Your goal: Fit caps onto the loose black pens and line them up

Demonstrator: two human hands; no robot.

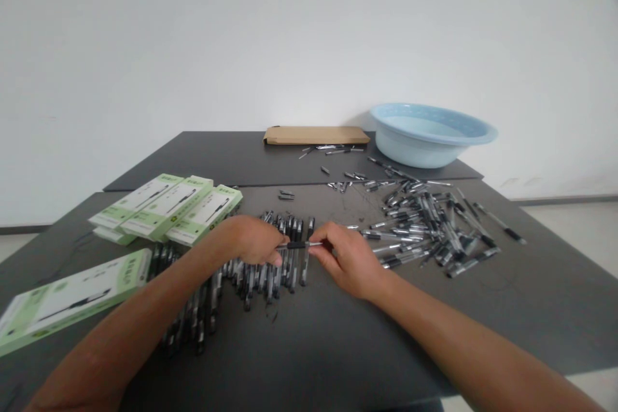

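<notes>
Between my two hands a pen (296, 245) with a black grip lies level, above a row of capped pens. My left hand (258, 240) pinches its left end, and my right hand (346, 257) pinches its right end with thumb and fingers. Whether a cap is on either end is hidden by the fingertips. Below and left, the capped pens (270, 280) lie side by side on the dark table, partly covered by my left hand and forearm. To the right of my right hand spreads a loose heap of clear pens with black grips (434, 225).
Green and white pen boxes (164, 206) are stacked at the left, with another box (77, 296) nearer. A light blue basin (429, 135) stands at the back right beside a flat brown cardboard piece (316, 135). Small black caps (286, 195) and thin pen parts (333, 149) lie mid-table and behind.
</notes>
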